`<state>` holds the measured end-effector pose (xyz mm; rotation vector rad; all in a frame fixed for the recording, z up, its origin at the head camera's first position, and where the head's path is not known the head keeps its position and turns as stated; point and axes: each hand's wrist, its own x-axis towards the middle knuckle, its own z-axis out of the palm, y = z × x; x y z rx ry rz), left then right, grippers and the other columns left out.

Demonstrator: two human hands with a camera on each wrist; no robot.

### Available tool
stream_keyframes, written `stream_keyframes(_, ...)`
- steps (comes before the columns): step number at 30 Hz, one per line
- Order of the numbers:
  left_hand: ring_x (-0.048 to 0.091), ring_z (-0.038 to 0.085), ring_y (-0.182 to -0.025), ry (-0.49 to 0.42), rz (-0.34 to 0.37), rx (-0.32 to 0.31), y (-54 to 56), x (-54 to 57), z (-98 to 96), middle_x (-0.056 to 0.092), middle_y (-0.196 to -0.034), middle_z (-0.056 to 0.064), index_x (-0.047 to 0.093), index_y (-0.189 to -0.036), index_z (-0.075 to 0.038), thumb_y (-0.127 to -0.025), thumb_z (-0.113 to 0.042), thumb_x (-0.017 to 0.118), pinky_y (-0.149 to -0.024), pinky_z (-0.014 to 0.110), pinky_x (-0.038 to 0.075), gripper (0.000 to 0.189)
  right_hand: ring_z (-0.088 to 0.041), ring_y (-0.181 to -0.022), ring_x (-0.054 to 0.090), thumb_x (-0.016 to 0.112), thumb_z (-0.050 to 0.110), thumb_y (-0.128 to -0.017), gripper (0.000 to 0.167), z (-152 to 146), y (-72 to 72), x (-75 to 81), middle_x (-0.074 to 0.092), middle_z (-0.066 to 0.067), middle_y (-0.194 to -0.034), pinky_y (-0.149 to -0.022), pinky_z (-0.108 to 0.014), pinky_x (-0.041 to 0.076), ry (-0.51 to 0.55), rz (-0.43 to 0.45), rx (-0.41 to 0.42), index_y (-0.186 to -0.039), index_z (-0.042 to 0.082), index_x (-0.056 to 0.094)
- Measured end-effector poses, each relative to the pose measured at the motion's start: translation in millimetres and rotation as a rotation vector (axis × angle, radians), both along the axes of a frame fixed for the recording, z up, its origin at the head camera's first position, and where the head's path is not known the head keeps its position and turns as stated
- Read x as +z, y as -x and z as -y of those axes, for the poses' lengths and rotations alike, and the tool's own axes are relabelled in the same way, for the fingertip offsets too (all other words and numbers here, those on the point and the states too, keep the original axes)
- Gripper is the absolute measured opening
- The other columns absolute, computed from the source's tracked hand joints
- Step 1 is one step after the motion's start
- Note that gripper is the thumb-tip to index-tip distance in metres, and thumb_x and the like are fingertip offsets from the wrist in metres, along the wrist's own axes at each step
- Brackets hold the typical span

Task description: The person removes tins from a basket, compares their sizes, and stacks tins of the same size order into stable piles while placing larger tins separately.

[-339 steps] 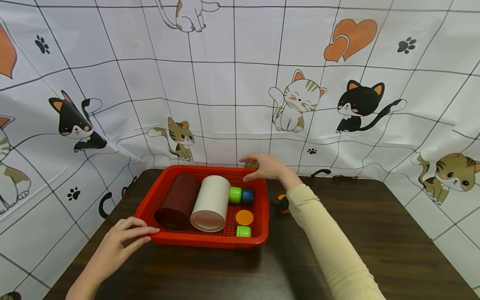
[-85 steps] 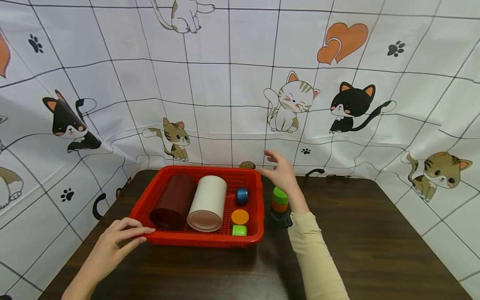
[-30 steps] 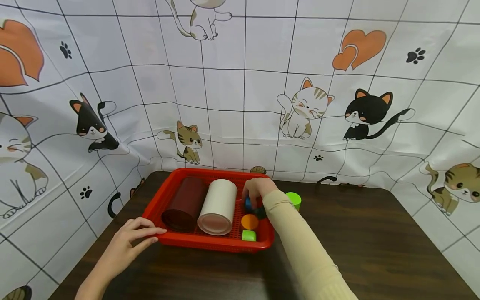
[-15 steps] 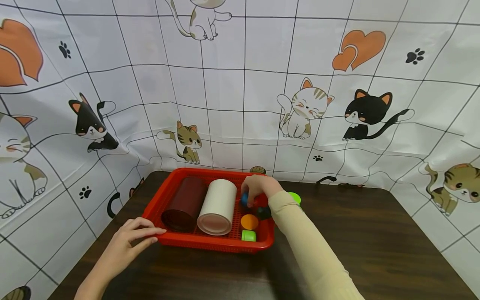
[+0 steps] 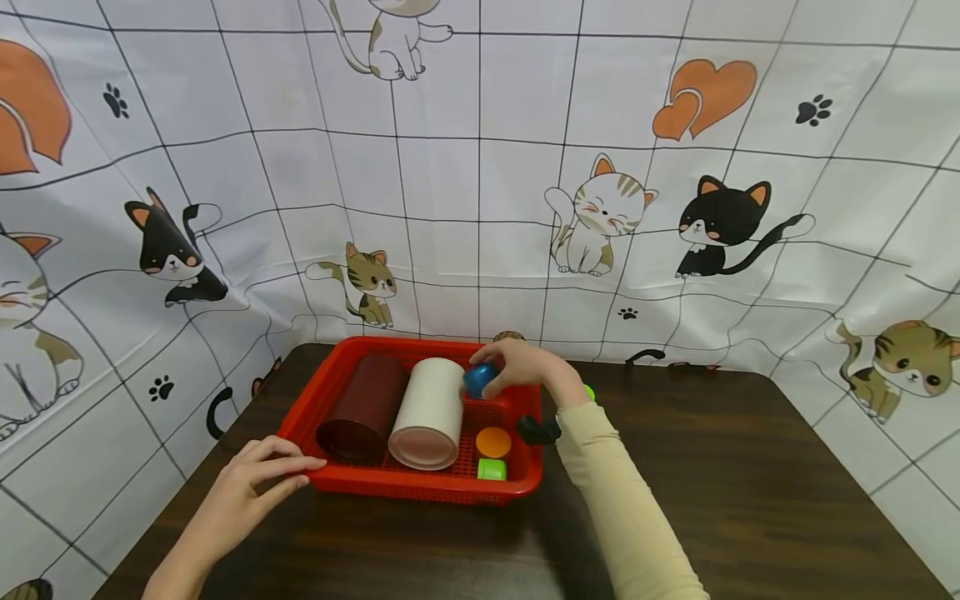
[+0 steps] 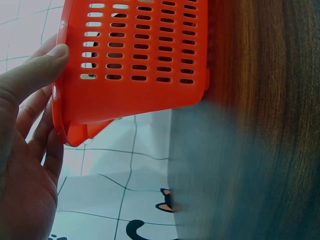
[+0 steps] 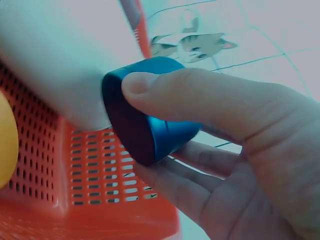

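Observation:
My right hand (image 5: pixel 517 367) pinches a small blue cup-shaped piece (image 5: pixel 478 381) between thumb and fingers, over the back right part of the red basket (image 5: pixel 420 483). In the right wrist view, the blue piece (image 7: pixel 172 132) is tilted, its dark wide end facing the camera's left. My left hand (image 5: pixel 251 492) holds the basket's front left corner; the left wrist view has its thumb (image 6: pixel 60 51) against the rim and its fingers behind. Inside the basket, a dark red cylinder (image 5: pixel 363 408) and a white cylinder (image 5: pixel 429 412) lie side by side. An orange round piece (image 5: pixel 492 442) and a green piece (image 5: pixel 492 469) sit at their right.
Right of the basket, the edge of another green piece (image 5: pixel 589 392) shows behind the right forearm. A black wrist camera (image 5: pixel 538 430) hangs below the right wrist. A cat-printed sheet (image 5: pixel 510 208) rises behind the dark wooden table (image 5: pixel 712 483).
A green piece beside the blue one has left the basket and appeared atop an orange piece on the table. My right hand then reached in and lifted the blue piece. The left hand stayed.

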<state>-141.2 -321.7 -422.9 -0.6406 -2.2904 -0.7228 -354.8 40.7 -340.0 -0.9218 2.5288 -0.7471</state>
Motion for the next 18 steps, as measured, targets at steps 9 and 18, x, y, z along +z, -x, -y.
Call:
stream_keyframes(9, 0.043, -0.002, -0.091, -0.011, 0.008, 0.009, 0.4, 1.2, -2.7, 0.062, -0.096, -0.010, 0.078, -0.102, -0.025, -0.063, 0.009, 0.083, -0.074, 0.016, 0.032, 0.051, -0.031, -0.120, 0.054, 0.078, 0.019, -0.085, 0.061, -23, -17.6, -8.6, 0.051, -0.011, -0.140, -0.098, -0.043, 0.051, 0.264, 0.036, -0.035, -0.141, 0.017, 0.054)
stream_keyframes(18, 0.042, -0.004, -0.091, 0.004, 0.024, 0.042, -1.2, 0.2, -0.9, 0.061, -0.096, -0.013, 0.078, -0.102, -0.028, -0.064, 0.006, 0.084, -0.073, 0.016, 0.033, 0.051, -0.037, -0.130, 0.053, 0.080, 0.014, -0.082, 0.063, -36, -33.5, -15.8, 0.050, -0.012, -0.143, -0.100, -0.050, 0.050, 0.516, 0.013, -0.183, -0.138, 0.015, 0.052)
